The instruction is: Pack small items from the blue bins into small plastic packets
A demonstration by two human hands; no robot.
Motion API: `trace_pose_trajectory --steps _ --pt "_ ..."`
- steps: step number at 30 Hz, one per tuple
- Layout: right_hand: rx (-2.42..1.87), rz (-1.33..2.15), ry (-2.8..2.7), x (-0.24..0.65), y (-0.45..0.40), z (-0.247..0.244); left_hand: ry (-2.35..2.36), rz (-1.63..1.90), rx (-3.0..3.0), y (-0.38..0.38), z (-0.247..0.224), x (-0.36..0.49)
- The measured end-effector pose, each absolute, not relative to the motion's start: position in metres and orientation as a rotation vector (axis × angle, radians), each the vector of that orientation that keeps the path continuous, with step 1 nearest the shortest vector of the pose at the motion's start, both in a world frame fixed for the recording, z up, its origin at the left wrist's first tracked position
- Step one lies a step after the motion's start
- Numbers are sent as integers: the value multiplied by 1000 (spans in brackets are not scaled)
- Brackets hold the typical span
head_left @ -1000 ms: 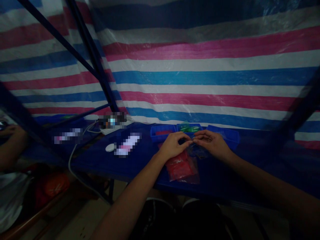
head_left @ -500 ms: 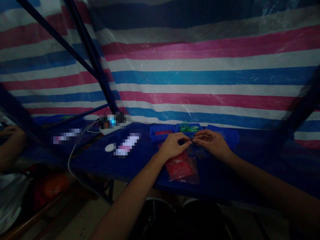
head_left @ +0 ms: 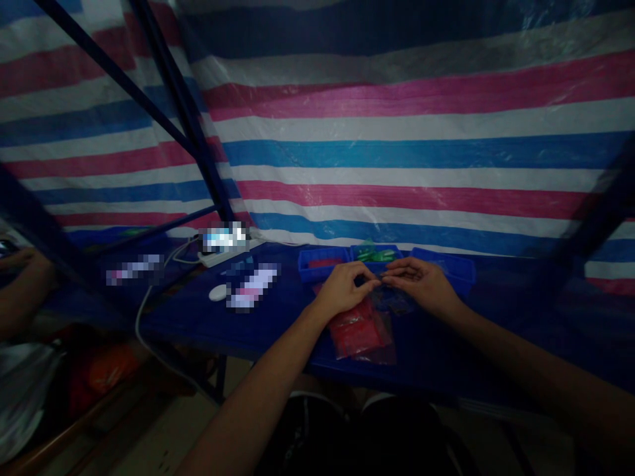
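Note:
My left hand (head_left: 347, 287) is closed in a pinch above the table, thumb and fingertips together. Facing it, my right hand (head_left: 421, 283) pinches too, and the fingertips of both nearly meet. Whatever they hold is too small and dark to make out. Clear plastic bags with red contents (head_left: 360, 334) lie under and in front of my left hand. Just beyond the hands stand a blue bin with something red in it (head_left: 306, 272), a blue bin holding green packets (head_left: 377, 255) and another blue bin (head_left: 466, 272) partly hidden by my right hand.
On the blue table (head_left: 193, 320) to the left are a white round object (head_left: 218, 293), a blurred-out phone-like shape (head_left: 254, 285) and a power strip (head_left: 233, 252) with a cable. Another person's arm (head_left: 24, 284) shows at far left. Blue metal posts (head_left: 198, 155) and a striped sheet (head_left: 397, 155) stand behind.
Both hands keep almost the same place and pinch. At far left, the other person's arm has shifted slightly.

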State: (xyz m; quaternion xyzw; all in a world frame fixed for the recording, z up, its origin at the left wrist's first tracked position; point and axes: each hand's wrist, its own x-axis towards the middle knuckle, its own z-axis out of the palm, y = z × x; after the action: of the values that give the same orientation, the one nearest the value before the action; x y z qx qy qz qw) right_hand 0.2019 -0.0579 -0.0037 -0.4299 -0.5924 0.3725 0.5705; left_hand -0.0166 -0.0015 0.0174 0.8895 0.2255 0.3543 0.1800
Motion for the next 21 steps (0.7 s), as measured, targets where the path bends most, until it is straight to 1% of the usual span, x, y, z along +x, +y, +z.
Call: trace_pose_trajectory --steps 14,18,21 --pt "-988 851 -1390 199 -58 -3 615 976 2512 -5 21 -16" --pt "-1004 765 -1399 205 -53 -6 644 1045 2531 -5 20 -15" --pt "-1050 623 -1415 208 -53 -5 738 1093 2512 -5 19 -15"
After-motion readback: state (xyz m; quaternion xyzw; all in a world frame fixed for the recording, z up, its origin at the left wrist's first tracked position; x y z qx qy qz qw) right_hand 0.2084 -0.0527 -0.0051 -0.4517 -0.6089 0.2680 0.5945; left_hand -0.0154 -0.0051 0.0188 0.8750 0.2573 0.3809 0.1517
